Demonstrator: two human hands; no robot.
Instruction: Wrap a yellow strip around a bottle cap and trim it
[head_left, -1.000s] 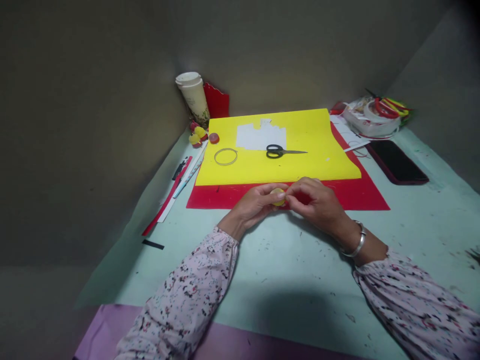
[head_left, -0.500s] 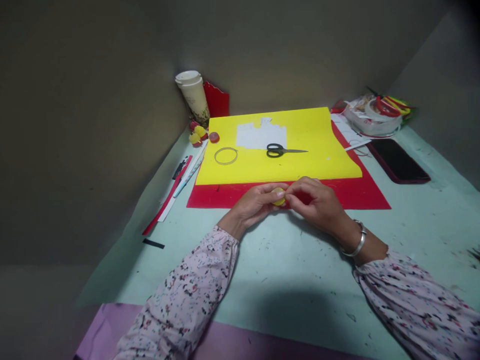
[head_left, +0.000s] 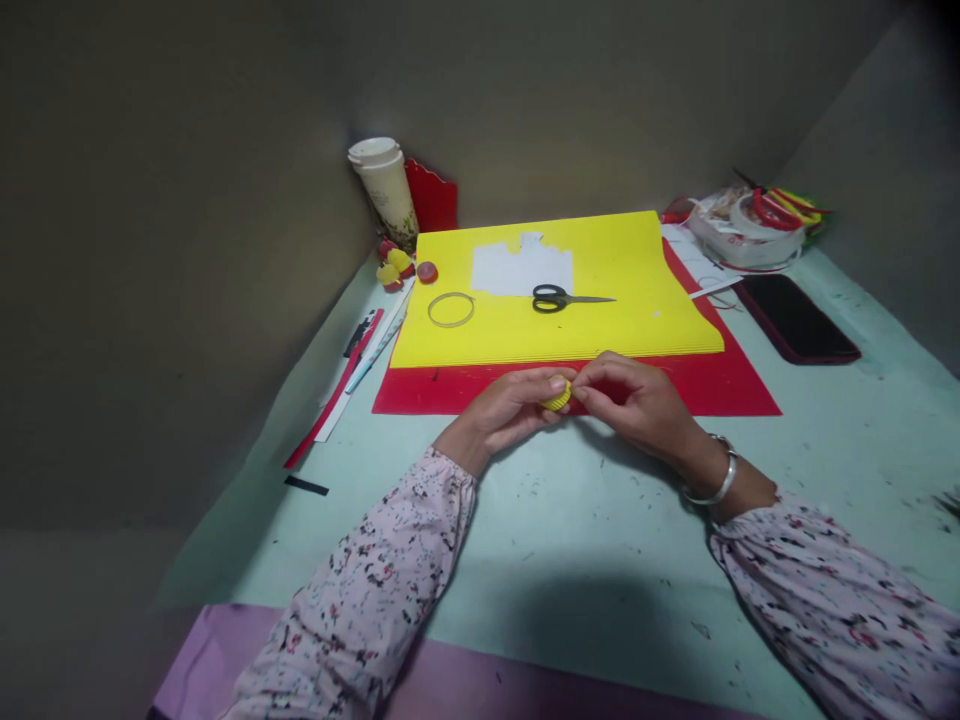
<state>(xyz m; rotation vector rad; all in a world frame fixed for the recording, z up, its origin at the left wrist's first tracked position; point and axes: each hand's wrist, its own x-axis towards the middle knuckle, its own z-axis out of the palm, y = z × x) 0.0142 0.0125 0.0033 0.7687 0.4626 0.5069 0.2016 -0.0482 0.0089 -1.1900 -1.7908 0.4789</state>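
Note:
In the head view, a small round yellow piece point(head_left: 557, 397) with a ribbed side is gripped between the thumb and fingers of my left hand point(head_left: 517, 405). Its underside is hidden by the fingers. Thumb and forefinger of my right hand point(head_left: 634, 400) are pinched together at the right edge of that piece. Whatever lies between those fingertips is too small to make out. Both hands are over the front edge of a red sheet point(head_left: 720, 390), just in front of a stack of yellow sheets point(head_left: 630, 335). Black-handled scissors point(head_left: 559, 299) lie on the yellow stack.
White paper pieces point(head_left: 517, 270), a thin ring point(head_left: 451, 310) and a red disc point(head_left: 427, 272) rest on the yellow stack. At back left stands a lidded cup point(head_left: 386, 195); red and white strips point(head_left: 337, 400) lie left. A phone point(head_left: 799, 318) and filled container point(head_left: 746, 240) are right.
The yellow piece has turned in my left hand, so more of its ribbed side shows. My right fingertips have shifted slightly right, away from its face.

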